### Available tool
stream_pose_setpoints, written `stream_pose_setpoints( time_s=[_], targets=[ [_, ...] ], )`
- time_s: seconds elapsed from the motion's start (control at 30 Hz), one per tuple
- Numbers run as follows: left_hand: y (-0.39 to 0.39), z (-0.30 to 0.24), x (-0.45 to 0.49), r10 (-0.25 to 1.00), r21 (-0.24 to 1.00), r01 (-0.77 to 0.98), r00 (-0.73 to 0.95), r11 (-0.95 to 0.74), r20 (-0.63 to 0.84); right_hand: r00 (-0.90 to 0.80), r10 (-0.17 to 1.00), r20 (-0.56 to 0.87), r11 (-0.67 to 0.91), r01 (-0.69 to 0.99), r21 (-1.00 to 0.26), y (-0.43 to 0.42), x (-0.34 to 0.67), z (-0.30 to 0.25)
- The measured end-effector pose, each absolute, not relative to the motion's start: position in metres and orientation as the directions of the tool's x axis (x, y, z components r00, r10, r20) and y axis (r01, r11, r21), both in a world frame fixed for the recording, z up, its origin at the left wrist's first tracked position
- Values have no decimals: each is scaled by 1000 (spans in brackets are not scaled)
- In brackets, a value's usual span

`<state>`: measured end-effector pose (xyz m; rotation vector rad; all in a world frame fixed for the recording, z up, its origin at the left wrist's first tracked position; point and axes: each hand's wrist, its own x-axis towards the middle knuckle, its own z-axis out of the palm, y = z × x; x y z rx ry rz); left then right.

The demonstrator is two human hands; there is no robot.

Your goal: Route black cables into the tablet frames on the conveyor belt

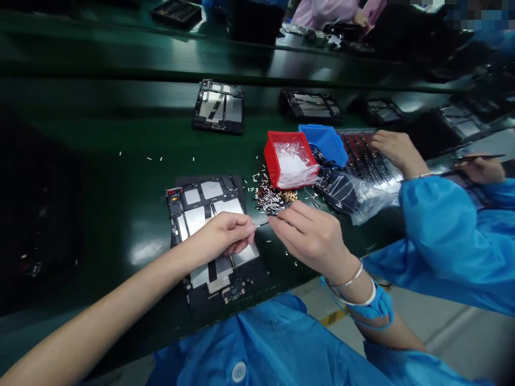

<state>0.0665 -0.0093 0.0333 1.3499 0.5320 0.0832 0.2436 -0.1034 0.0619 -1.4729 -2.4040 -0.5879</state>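
An open tablet chassis (201,209) lies on the green conveyor belt (104,177) in front of me. My left hand (223,236) hovers over its right side, fingers pinched on a thin white strip (260,224). My right hand (311,233) meets it just to the right, fingertips pinched at the strip's other end. A pile of small black and gold parts (273,197) lies just beyond my right hand.
A red bin (287,158) and a blue bin (324,142) stand behind the pile, next to plastic bags. Several more chassis ride the belt farther back. A co-worker's hands and blue sleeve (442,225) work at the right. White slips litter the belt.
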Motion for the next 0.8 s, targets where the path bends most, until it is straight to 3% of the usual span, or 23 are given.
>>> stream_pose_setpoints(
  time_s=[0.07,0.17,0.4,0.5,0.57,0.73,0.8],
  targets=[
    [-11,30,61,400,926,192,859,325,-319,-421,748,513,393,904,168,-99,238,61],
    [-15,30,57,517,948,127,813,293,-269,-319,703,636,387,922,34,-95,225,58],
    [-20,34,55,650,996,55,755,76,-92,-180,770,612,366,910,-192,-90,203,49],
    [-19,32,54,647,994,84,755,65,-106,-184,768,613,377,904,-201,-82,208,49],
    [-17,29,55,643,980,77,744,184,-179,-187,739,647,369,916,-158,-73,221,50],
    [-8,20,57,655,889,-8,679,457,-331,33,655,755,16,998,-58,-49,261,50],
    [-6,18,57,680,881,-44,655,470,-330,-8,685,728,96,992,-80,-49,257,48]
  ],
)
